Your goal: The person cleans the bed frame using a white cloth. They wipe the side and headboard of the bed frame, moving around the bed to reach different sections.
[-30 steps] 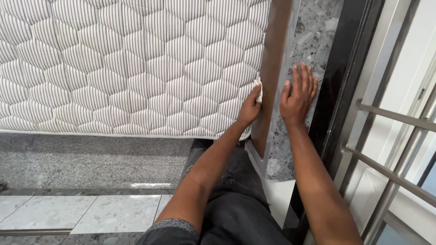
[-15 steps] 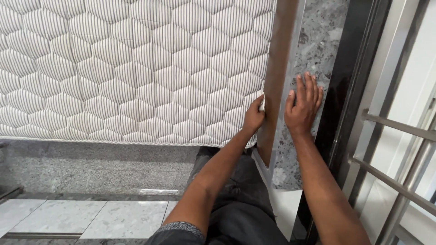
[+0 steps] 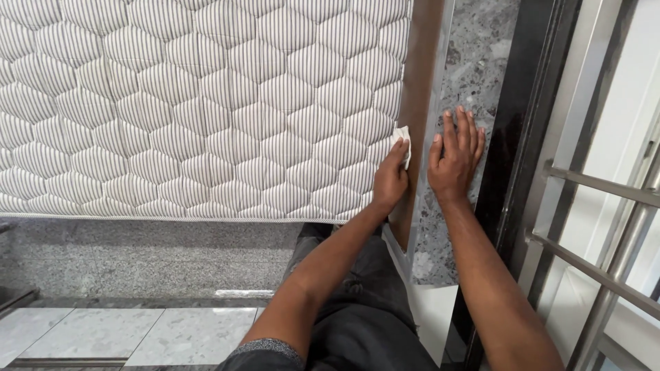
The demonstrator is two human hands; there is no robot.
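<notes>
Cloth (image 3: 402,143), small and white, sits mid-frame right of centre, pinched in my left hand (image 3: 390,182) and pressed against the brown wood strip (image 3: 418,103) that runs top to bottom. Left fingers are clenched around the cloth, knuckles toward me. My right hand (image 3: 454,161) lies flat with fingers spread, palm down on the grey speckled stone panel (image 3: 474,62) just right of the strip; it grips nothing.

Surfaces: quilted mattress (image 3: 199,103) fills the upper left and centre of the frame, white with fine grey stripes and a hexagon stitch pattern, with a piped edge along its lower border. The mattress touches the wood strip on its right side. Below it, lower left, is a grey granite ledge (image 3: 137,257), then pale marbled floor tiles (image 3: 124,333) with dark joints at the bottom left.

Right of the stone panel is a glossy black frame (image 3: 526,137), vertical. Far right: steel railing bars (image 3: 605,275) crossing in front of a pale wall. My dark trousers (image 3: 364,316) show bottom centre, between my forearms.

No packages, labels or signs that I can make out.
</notes>
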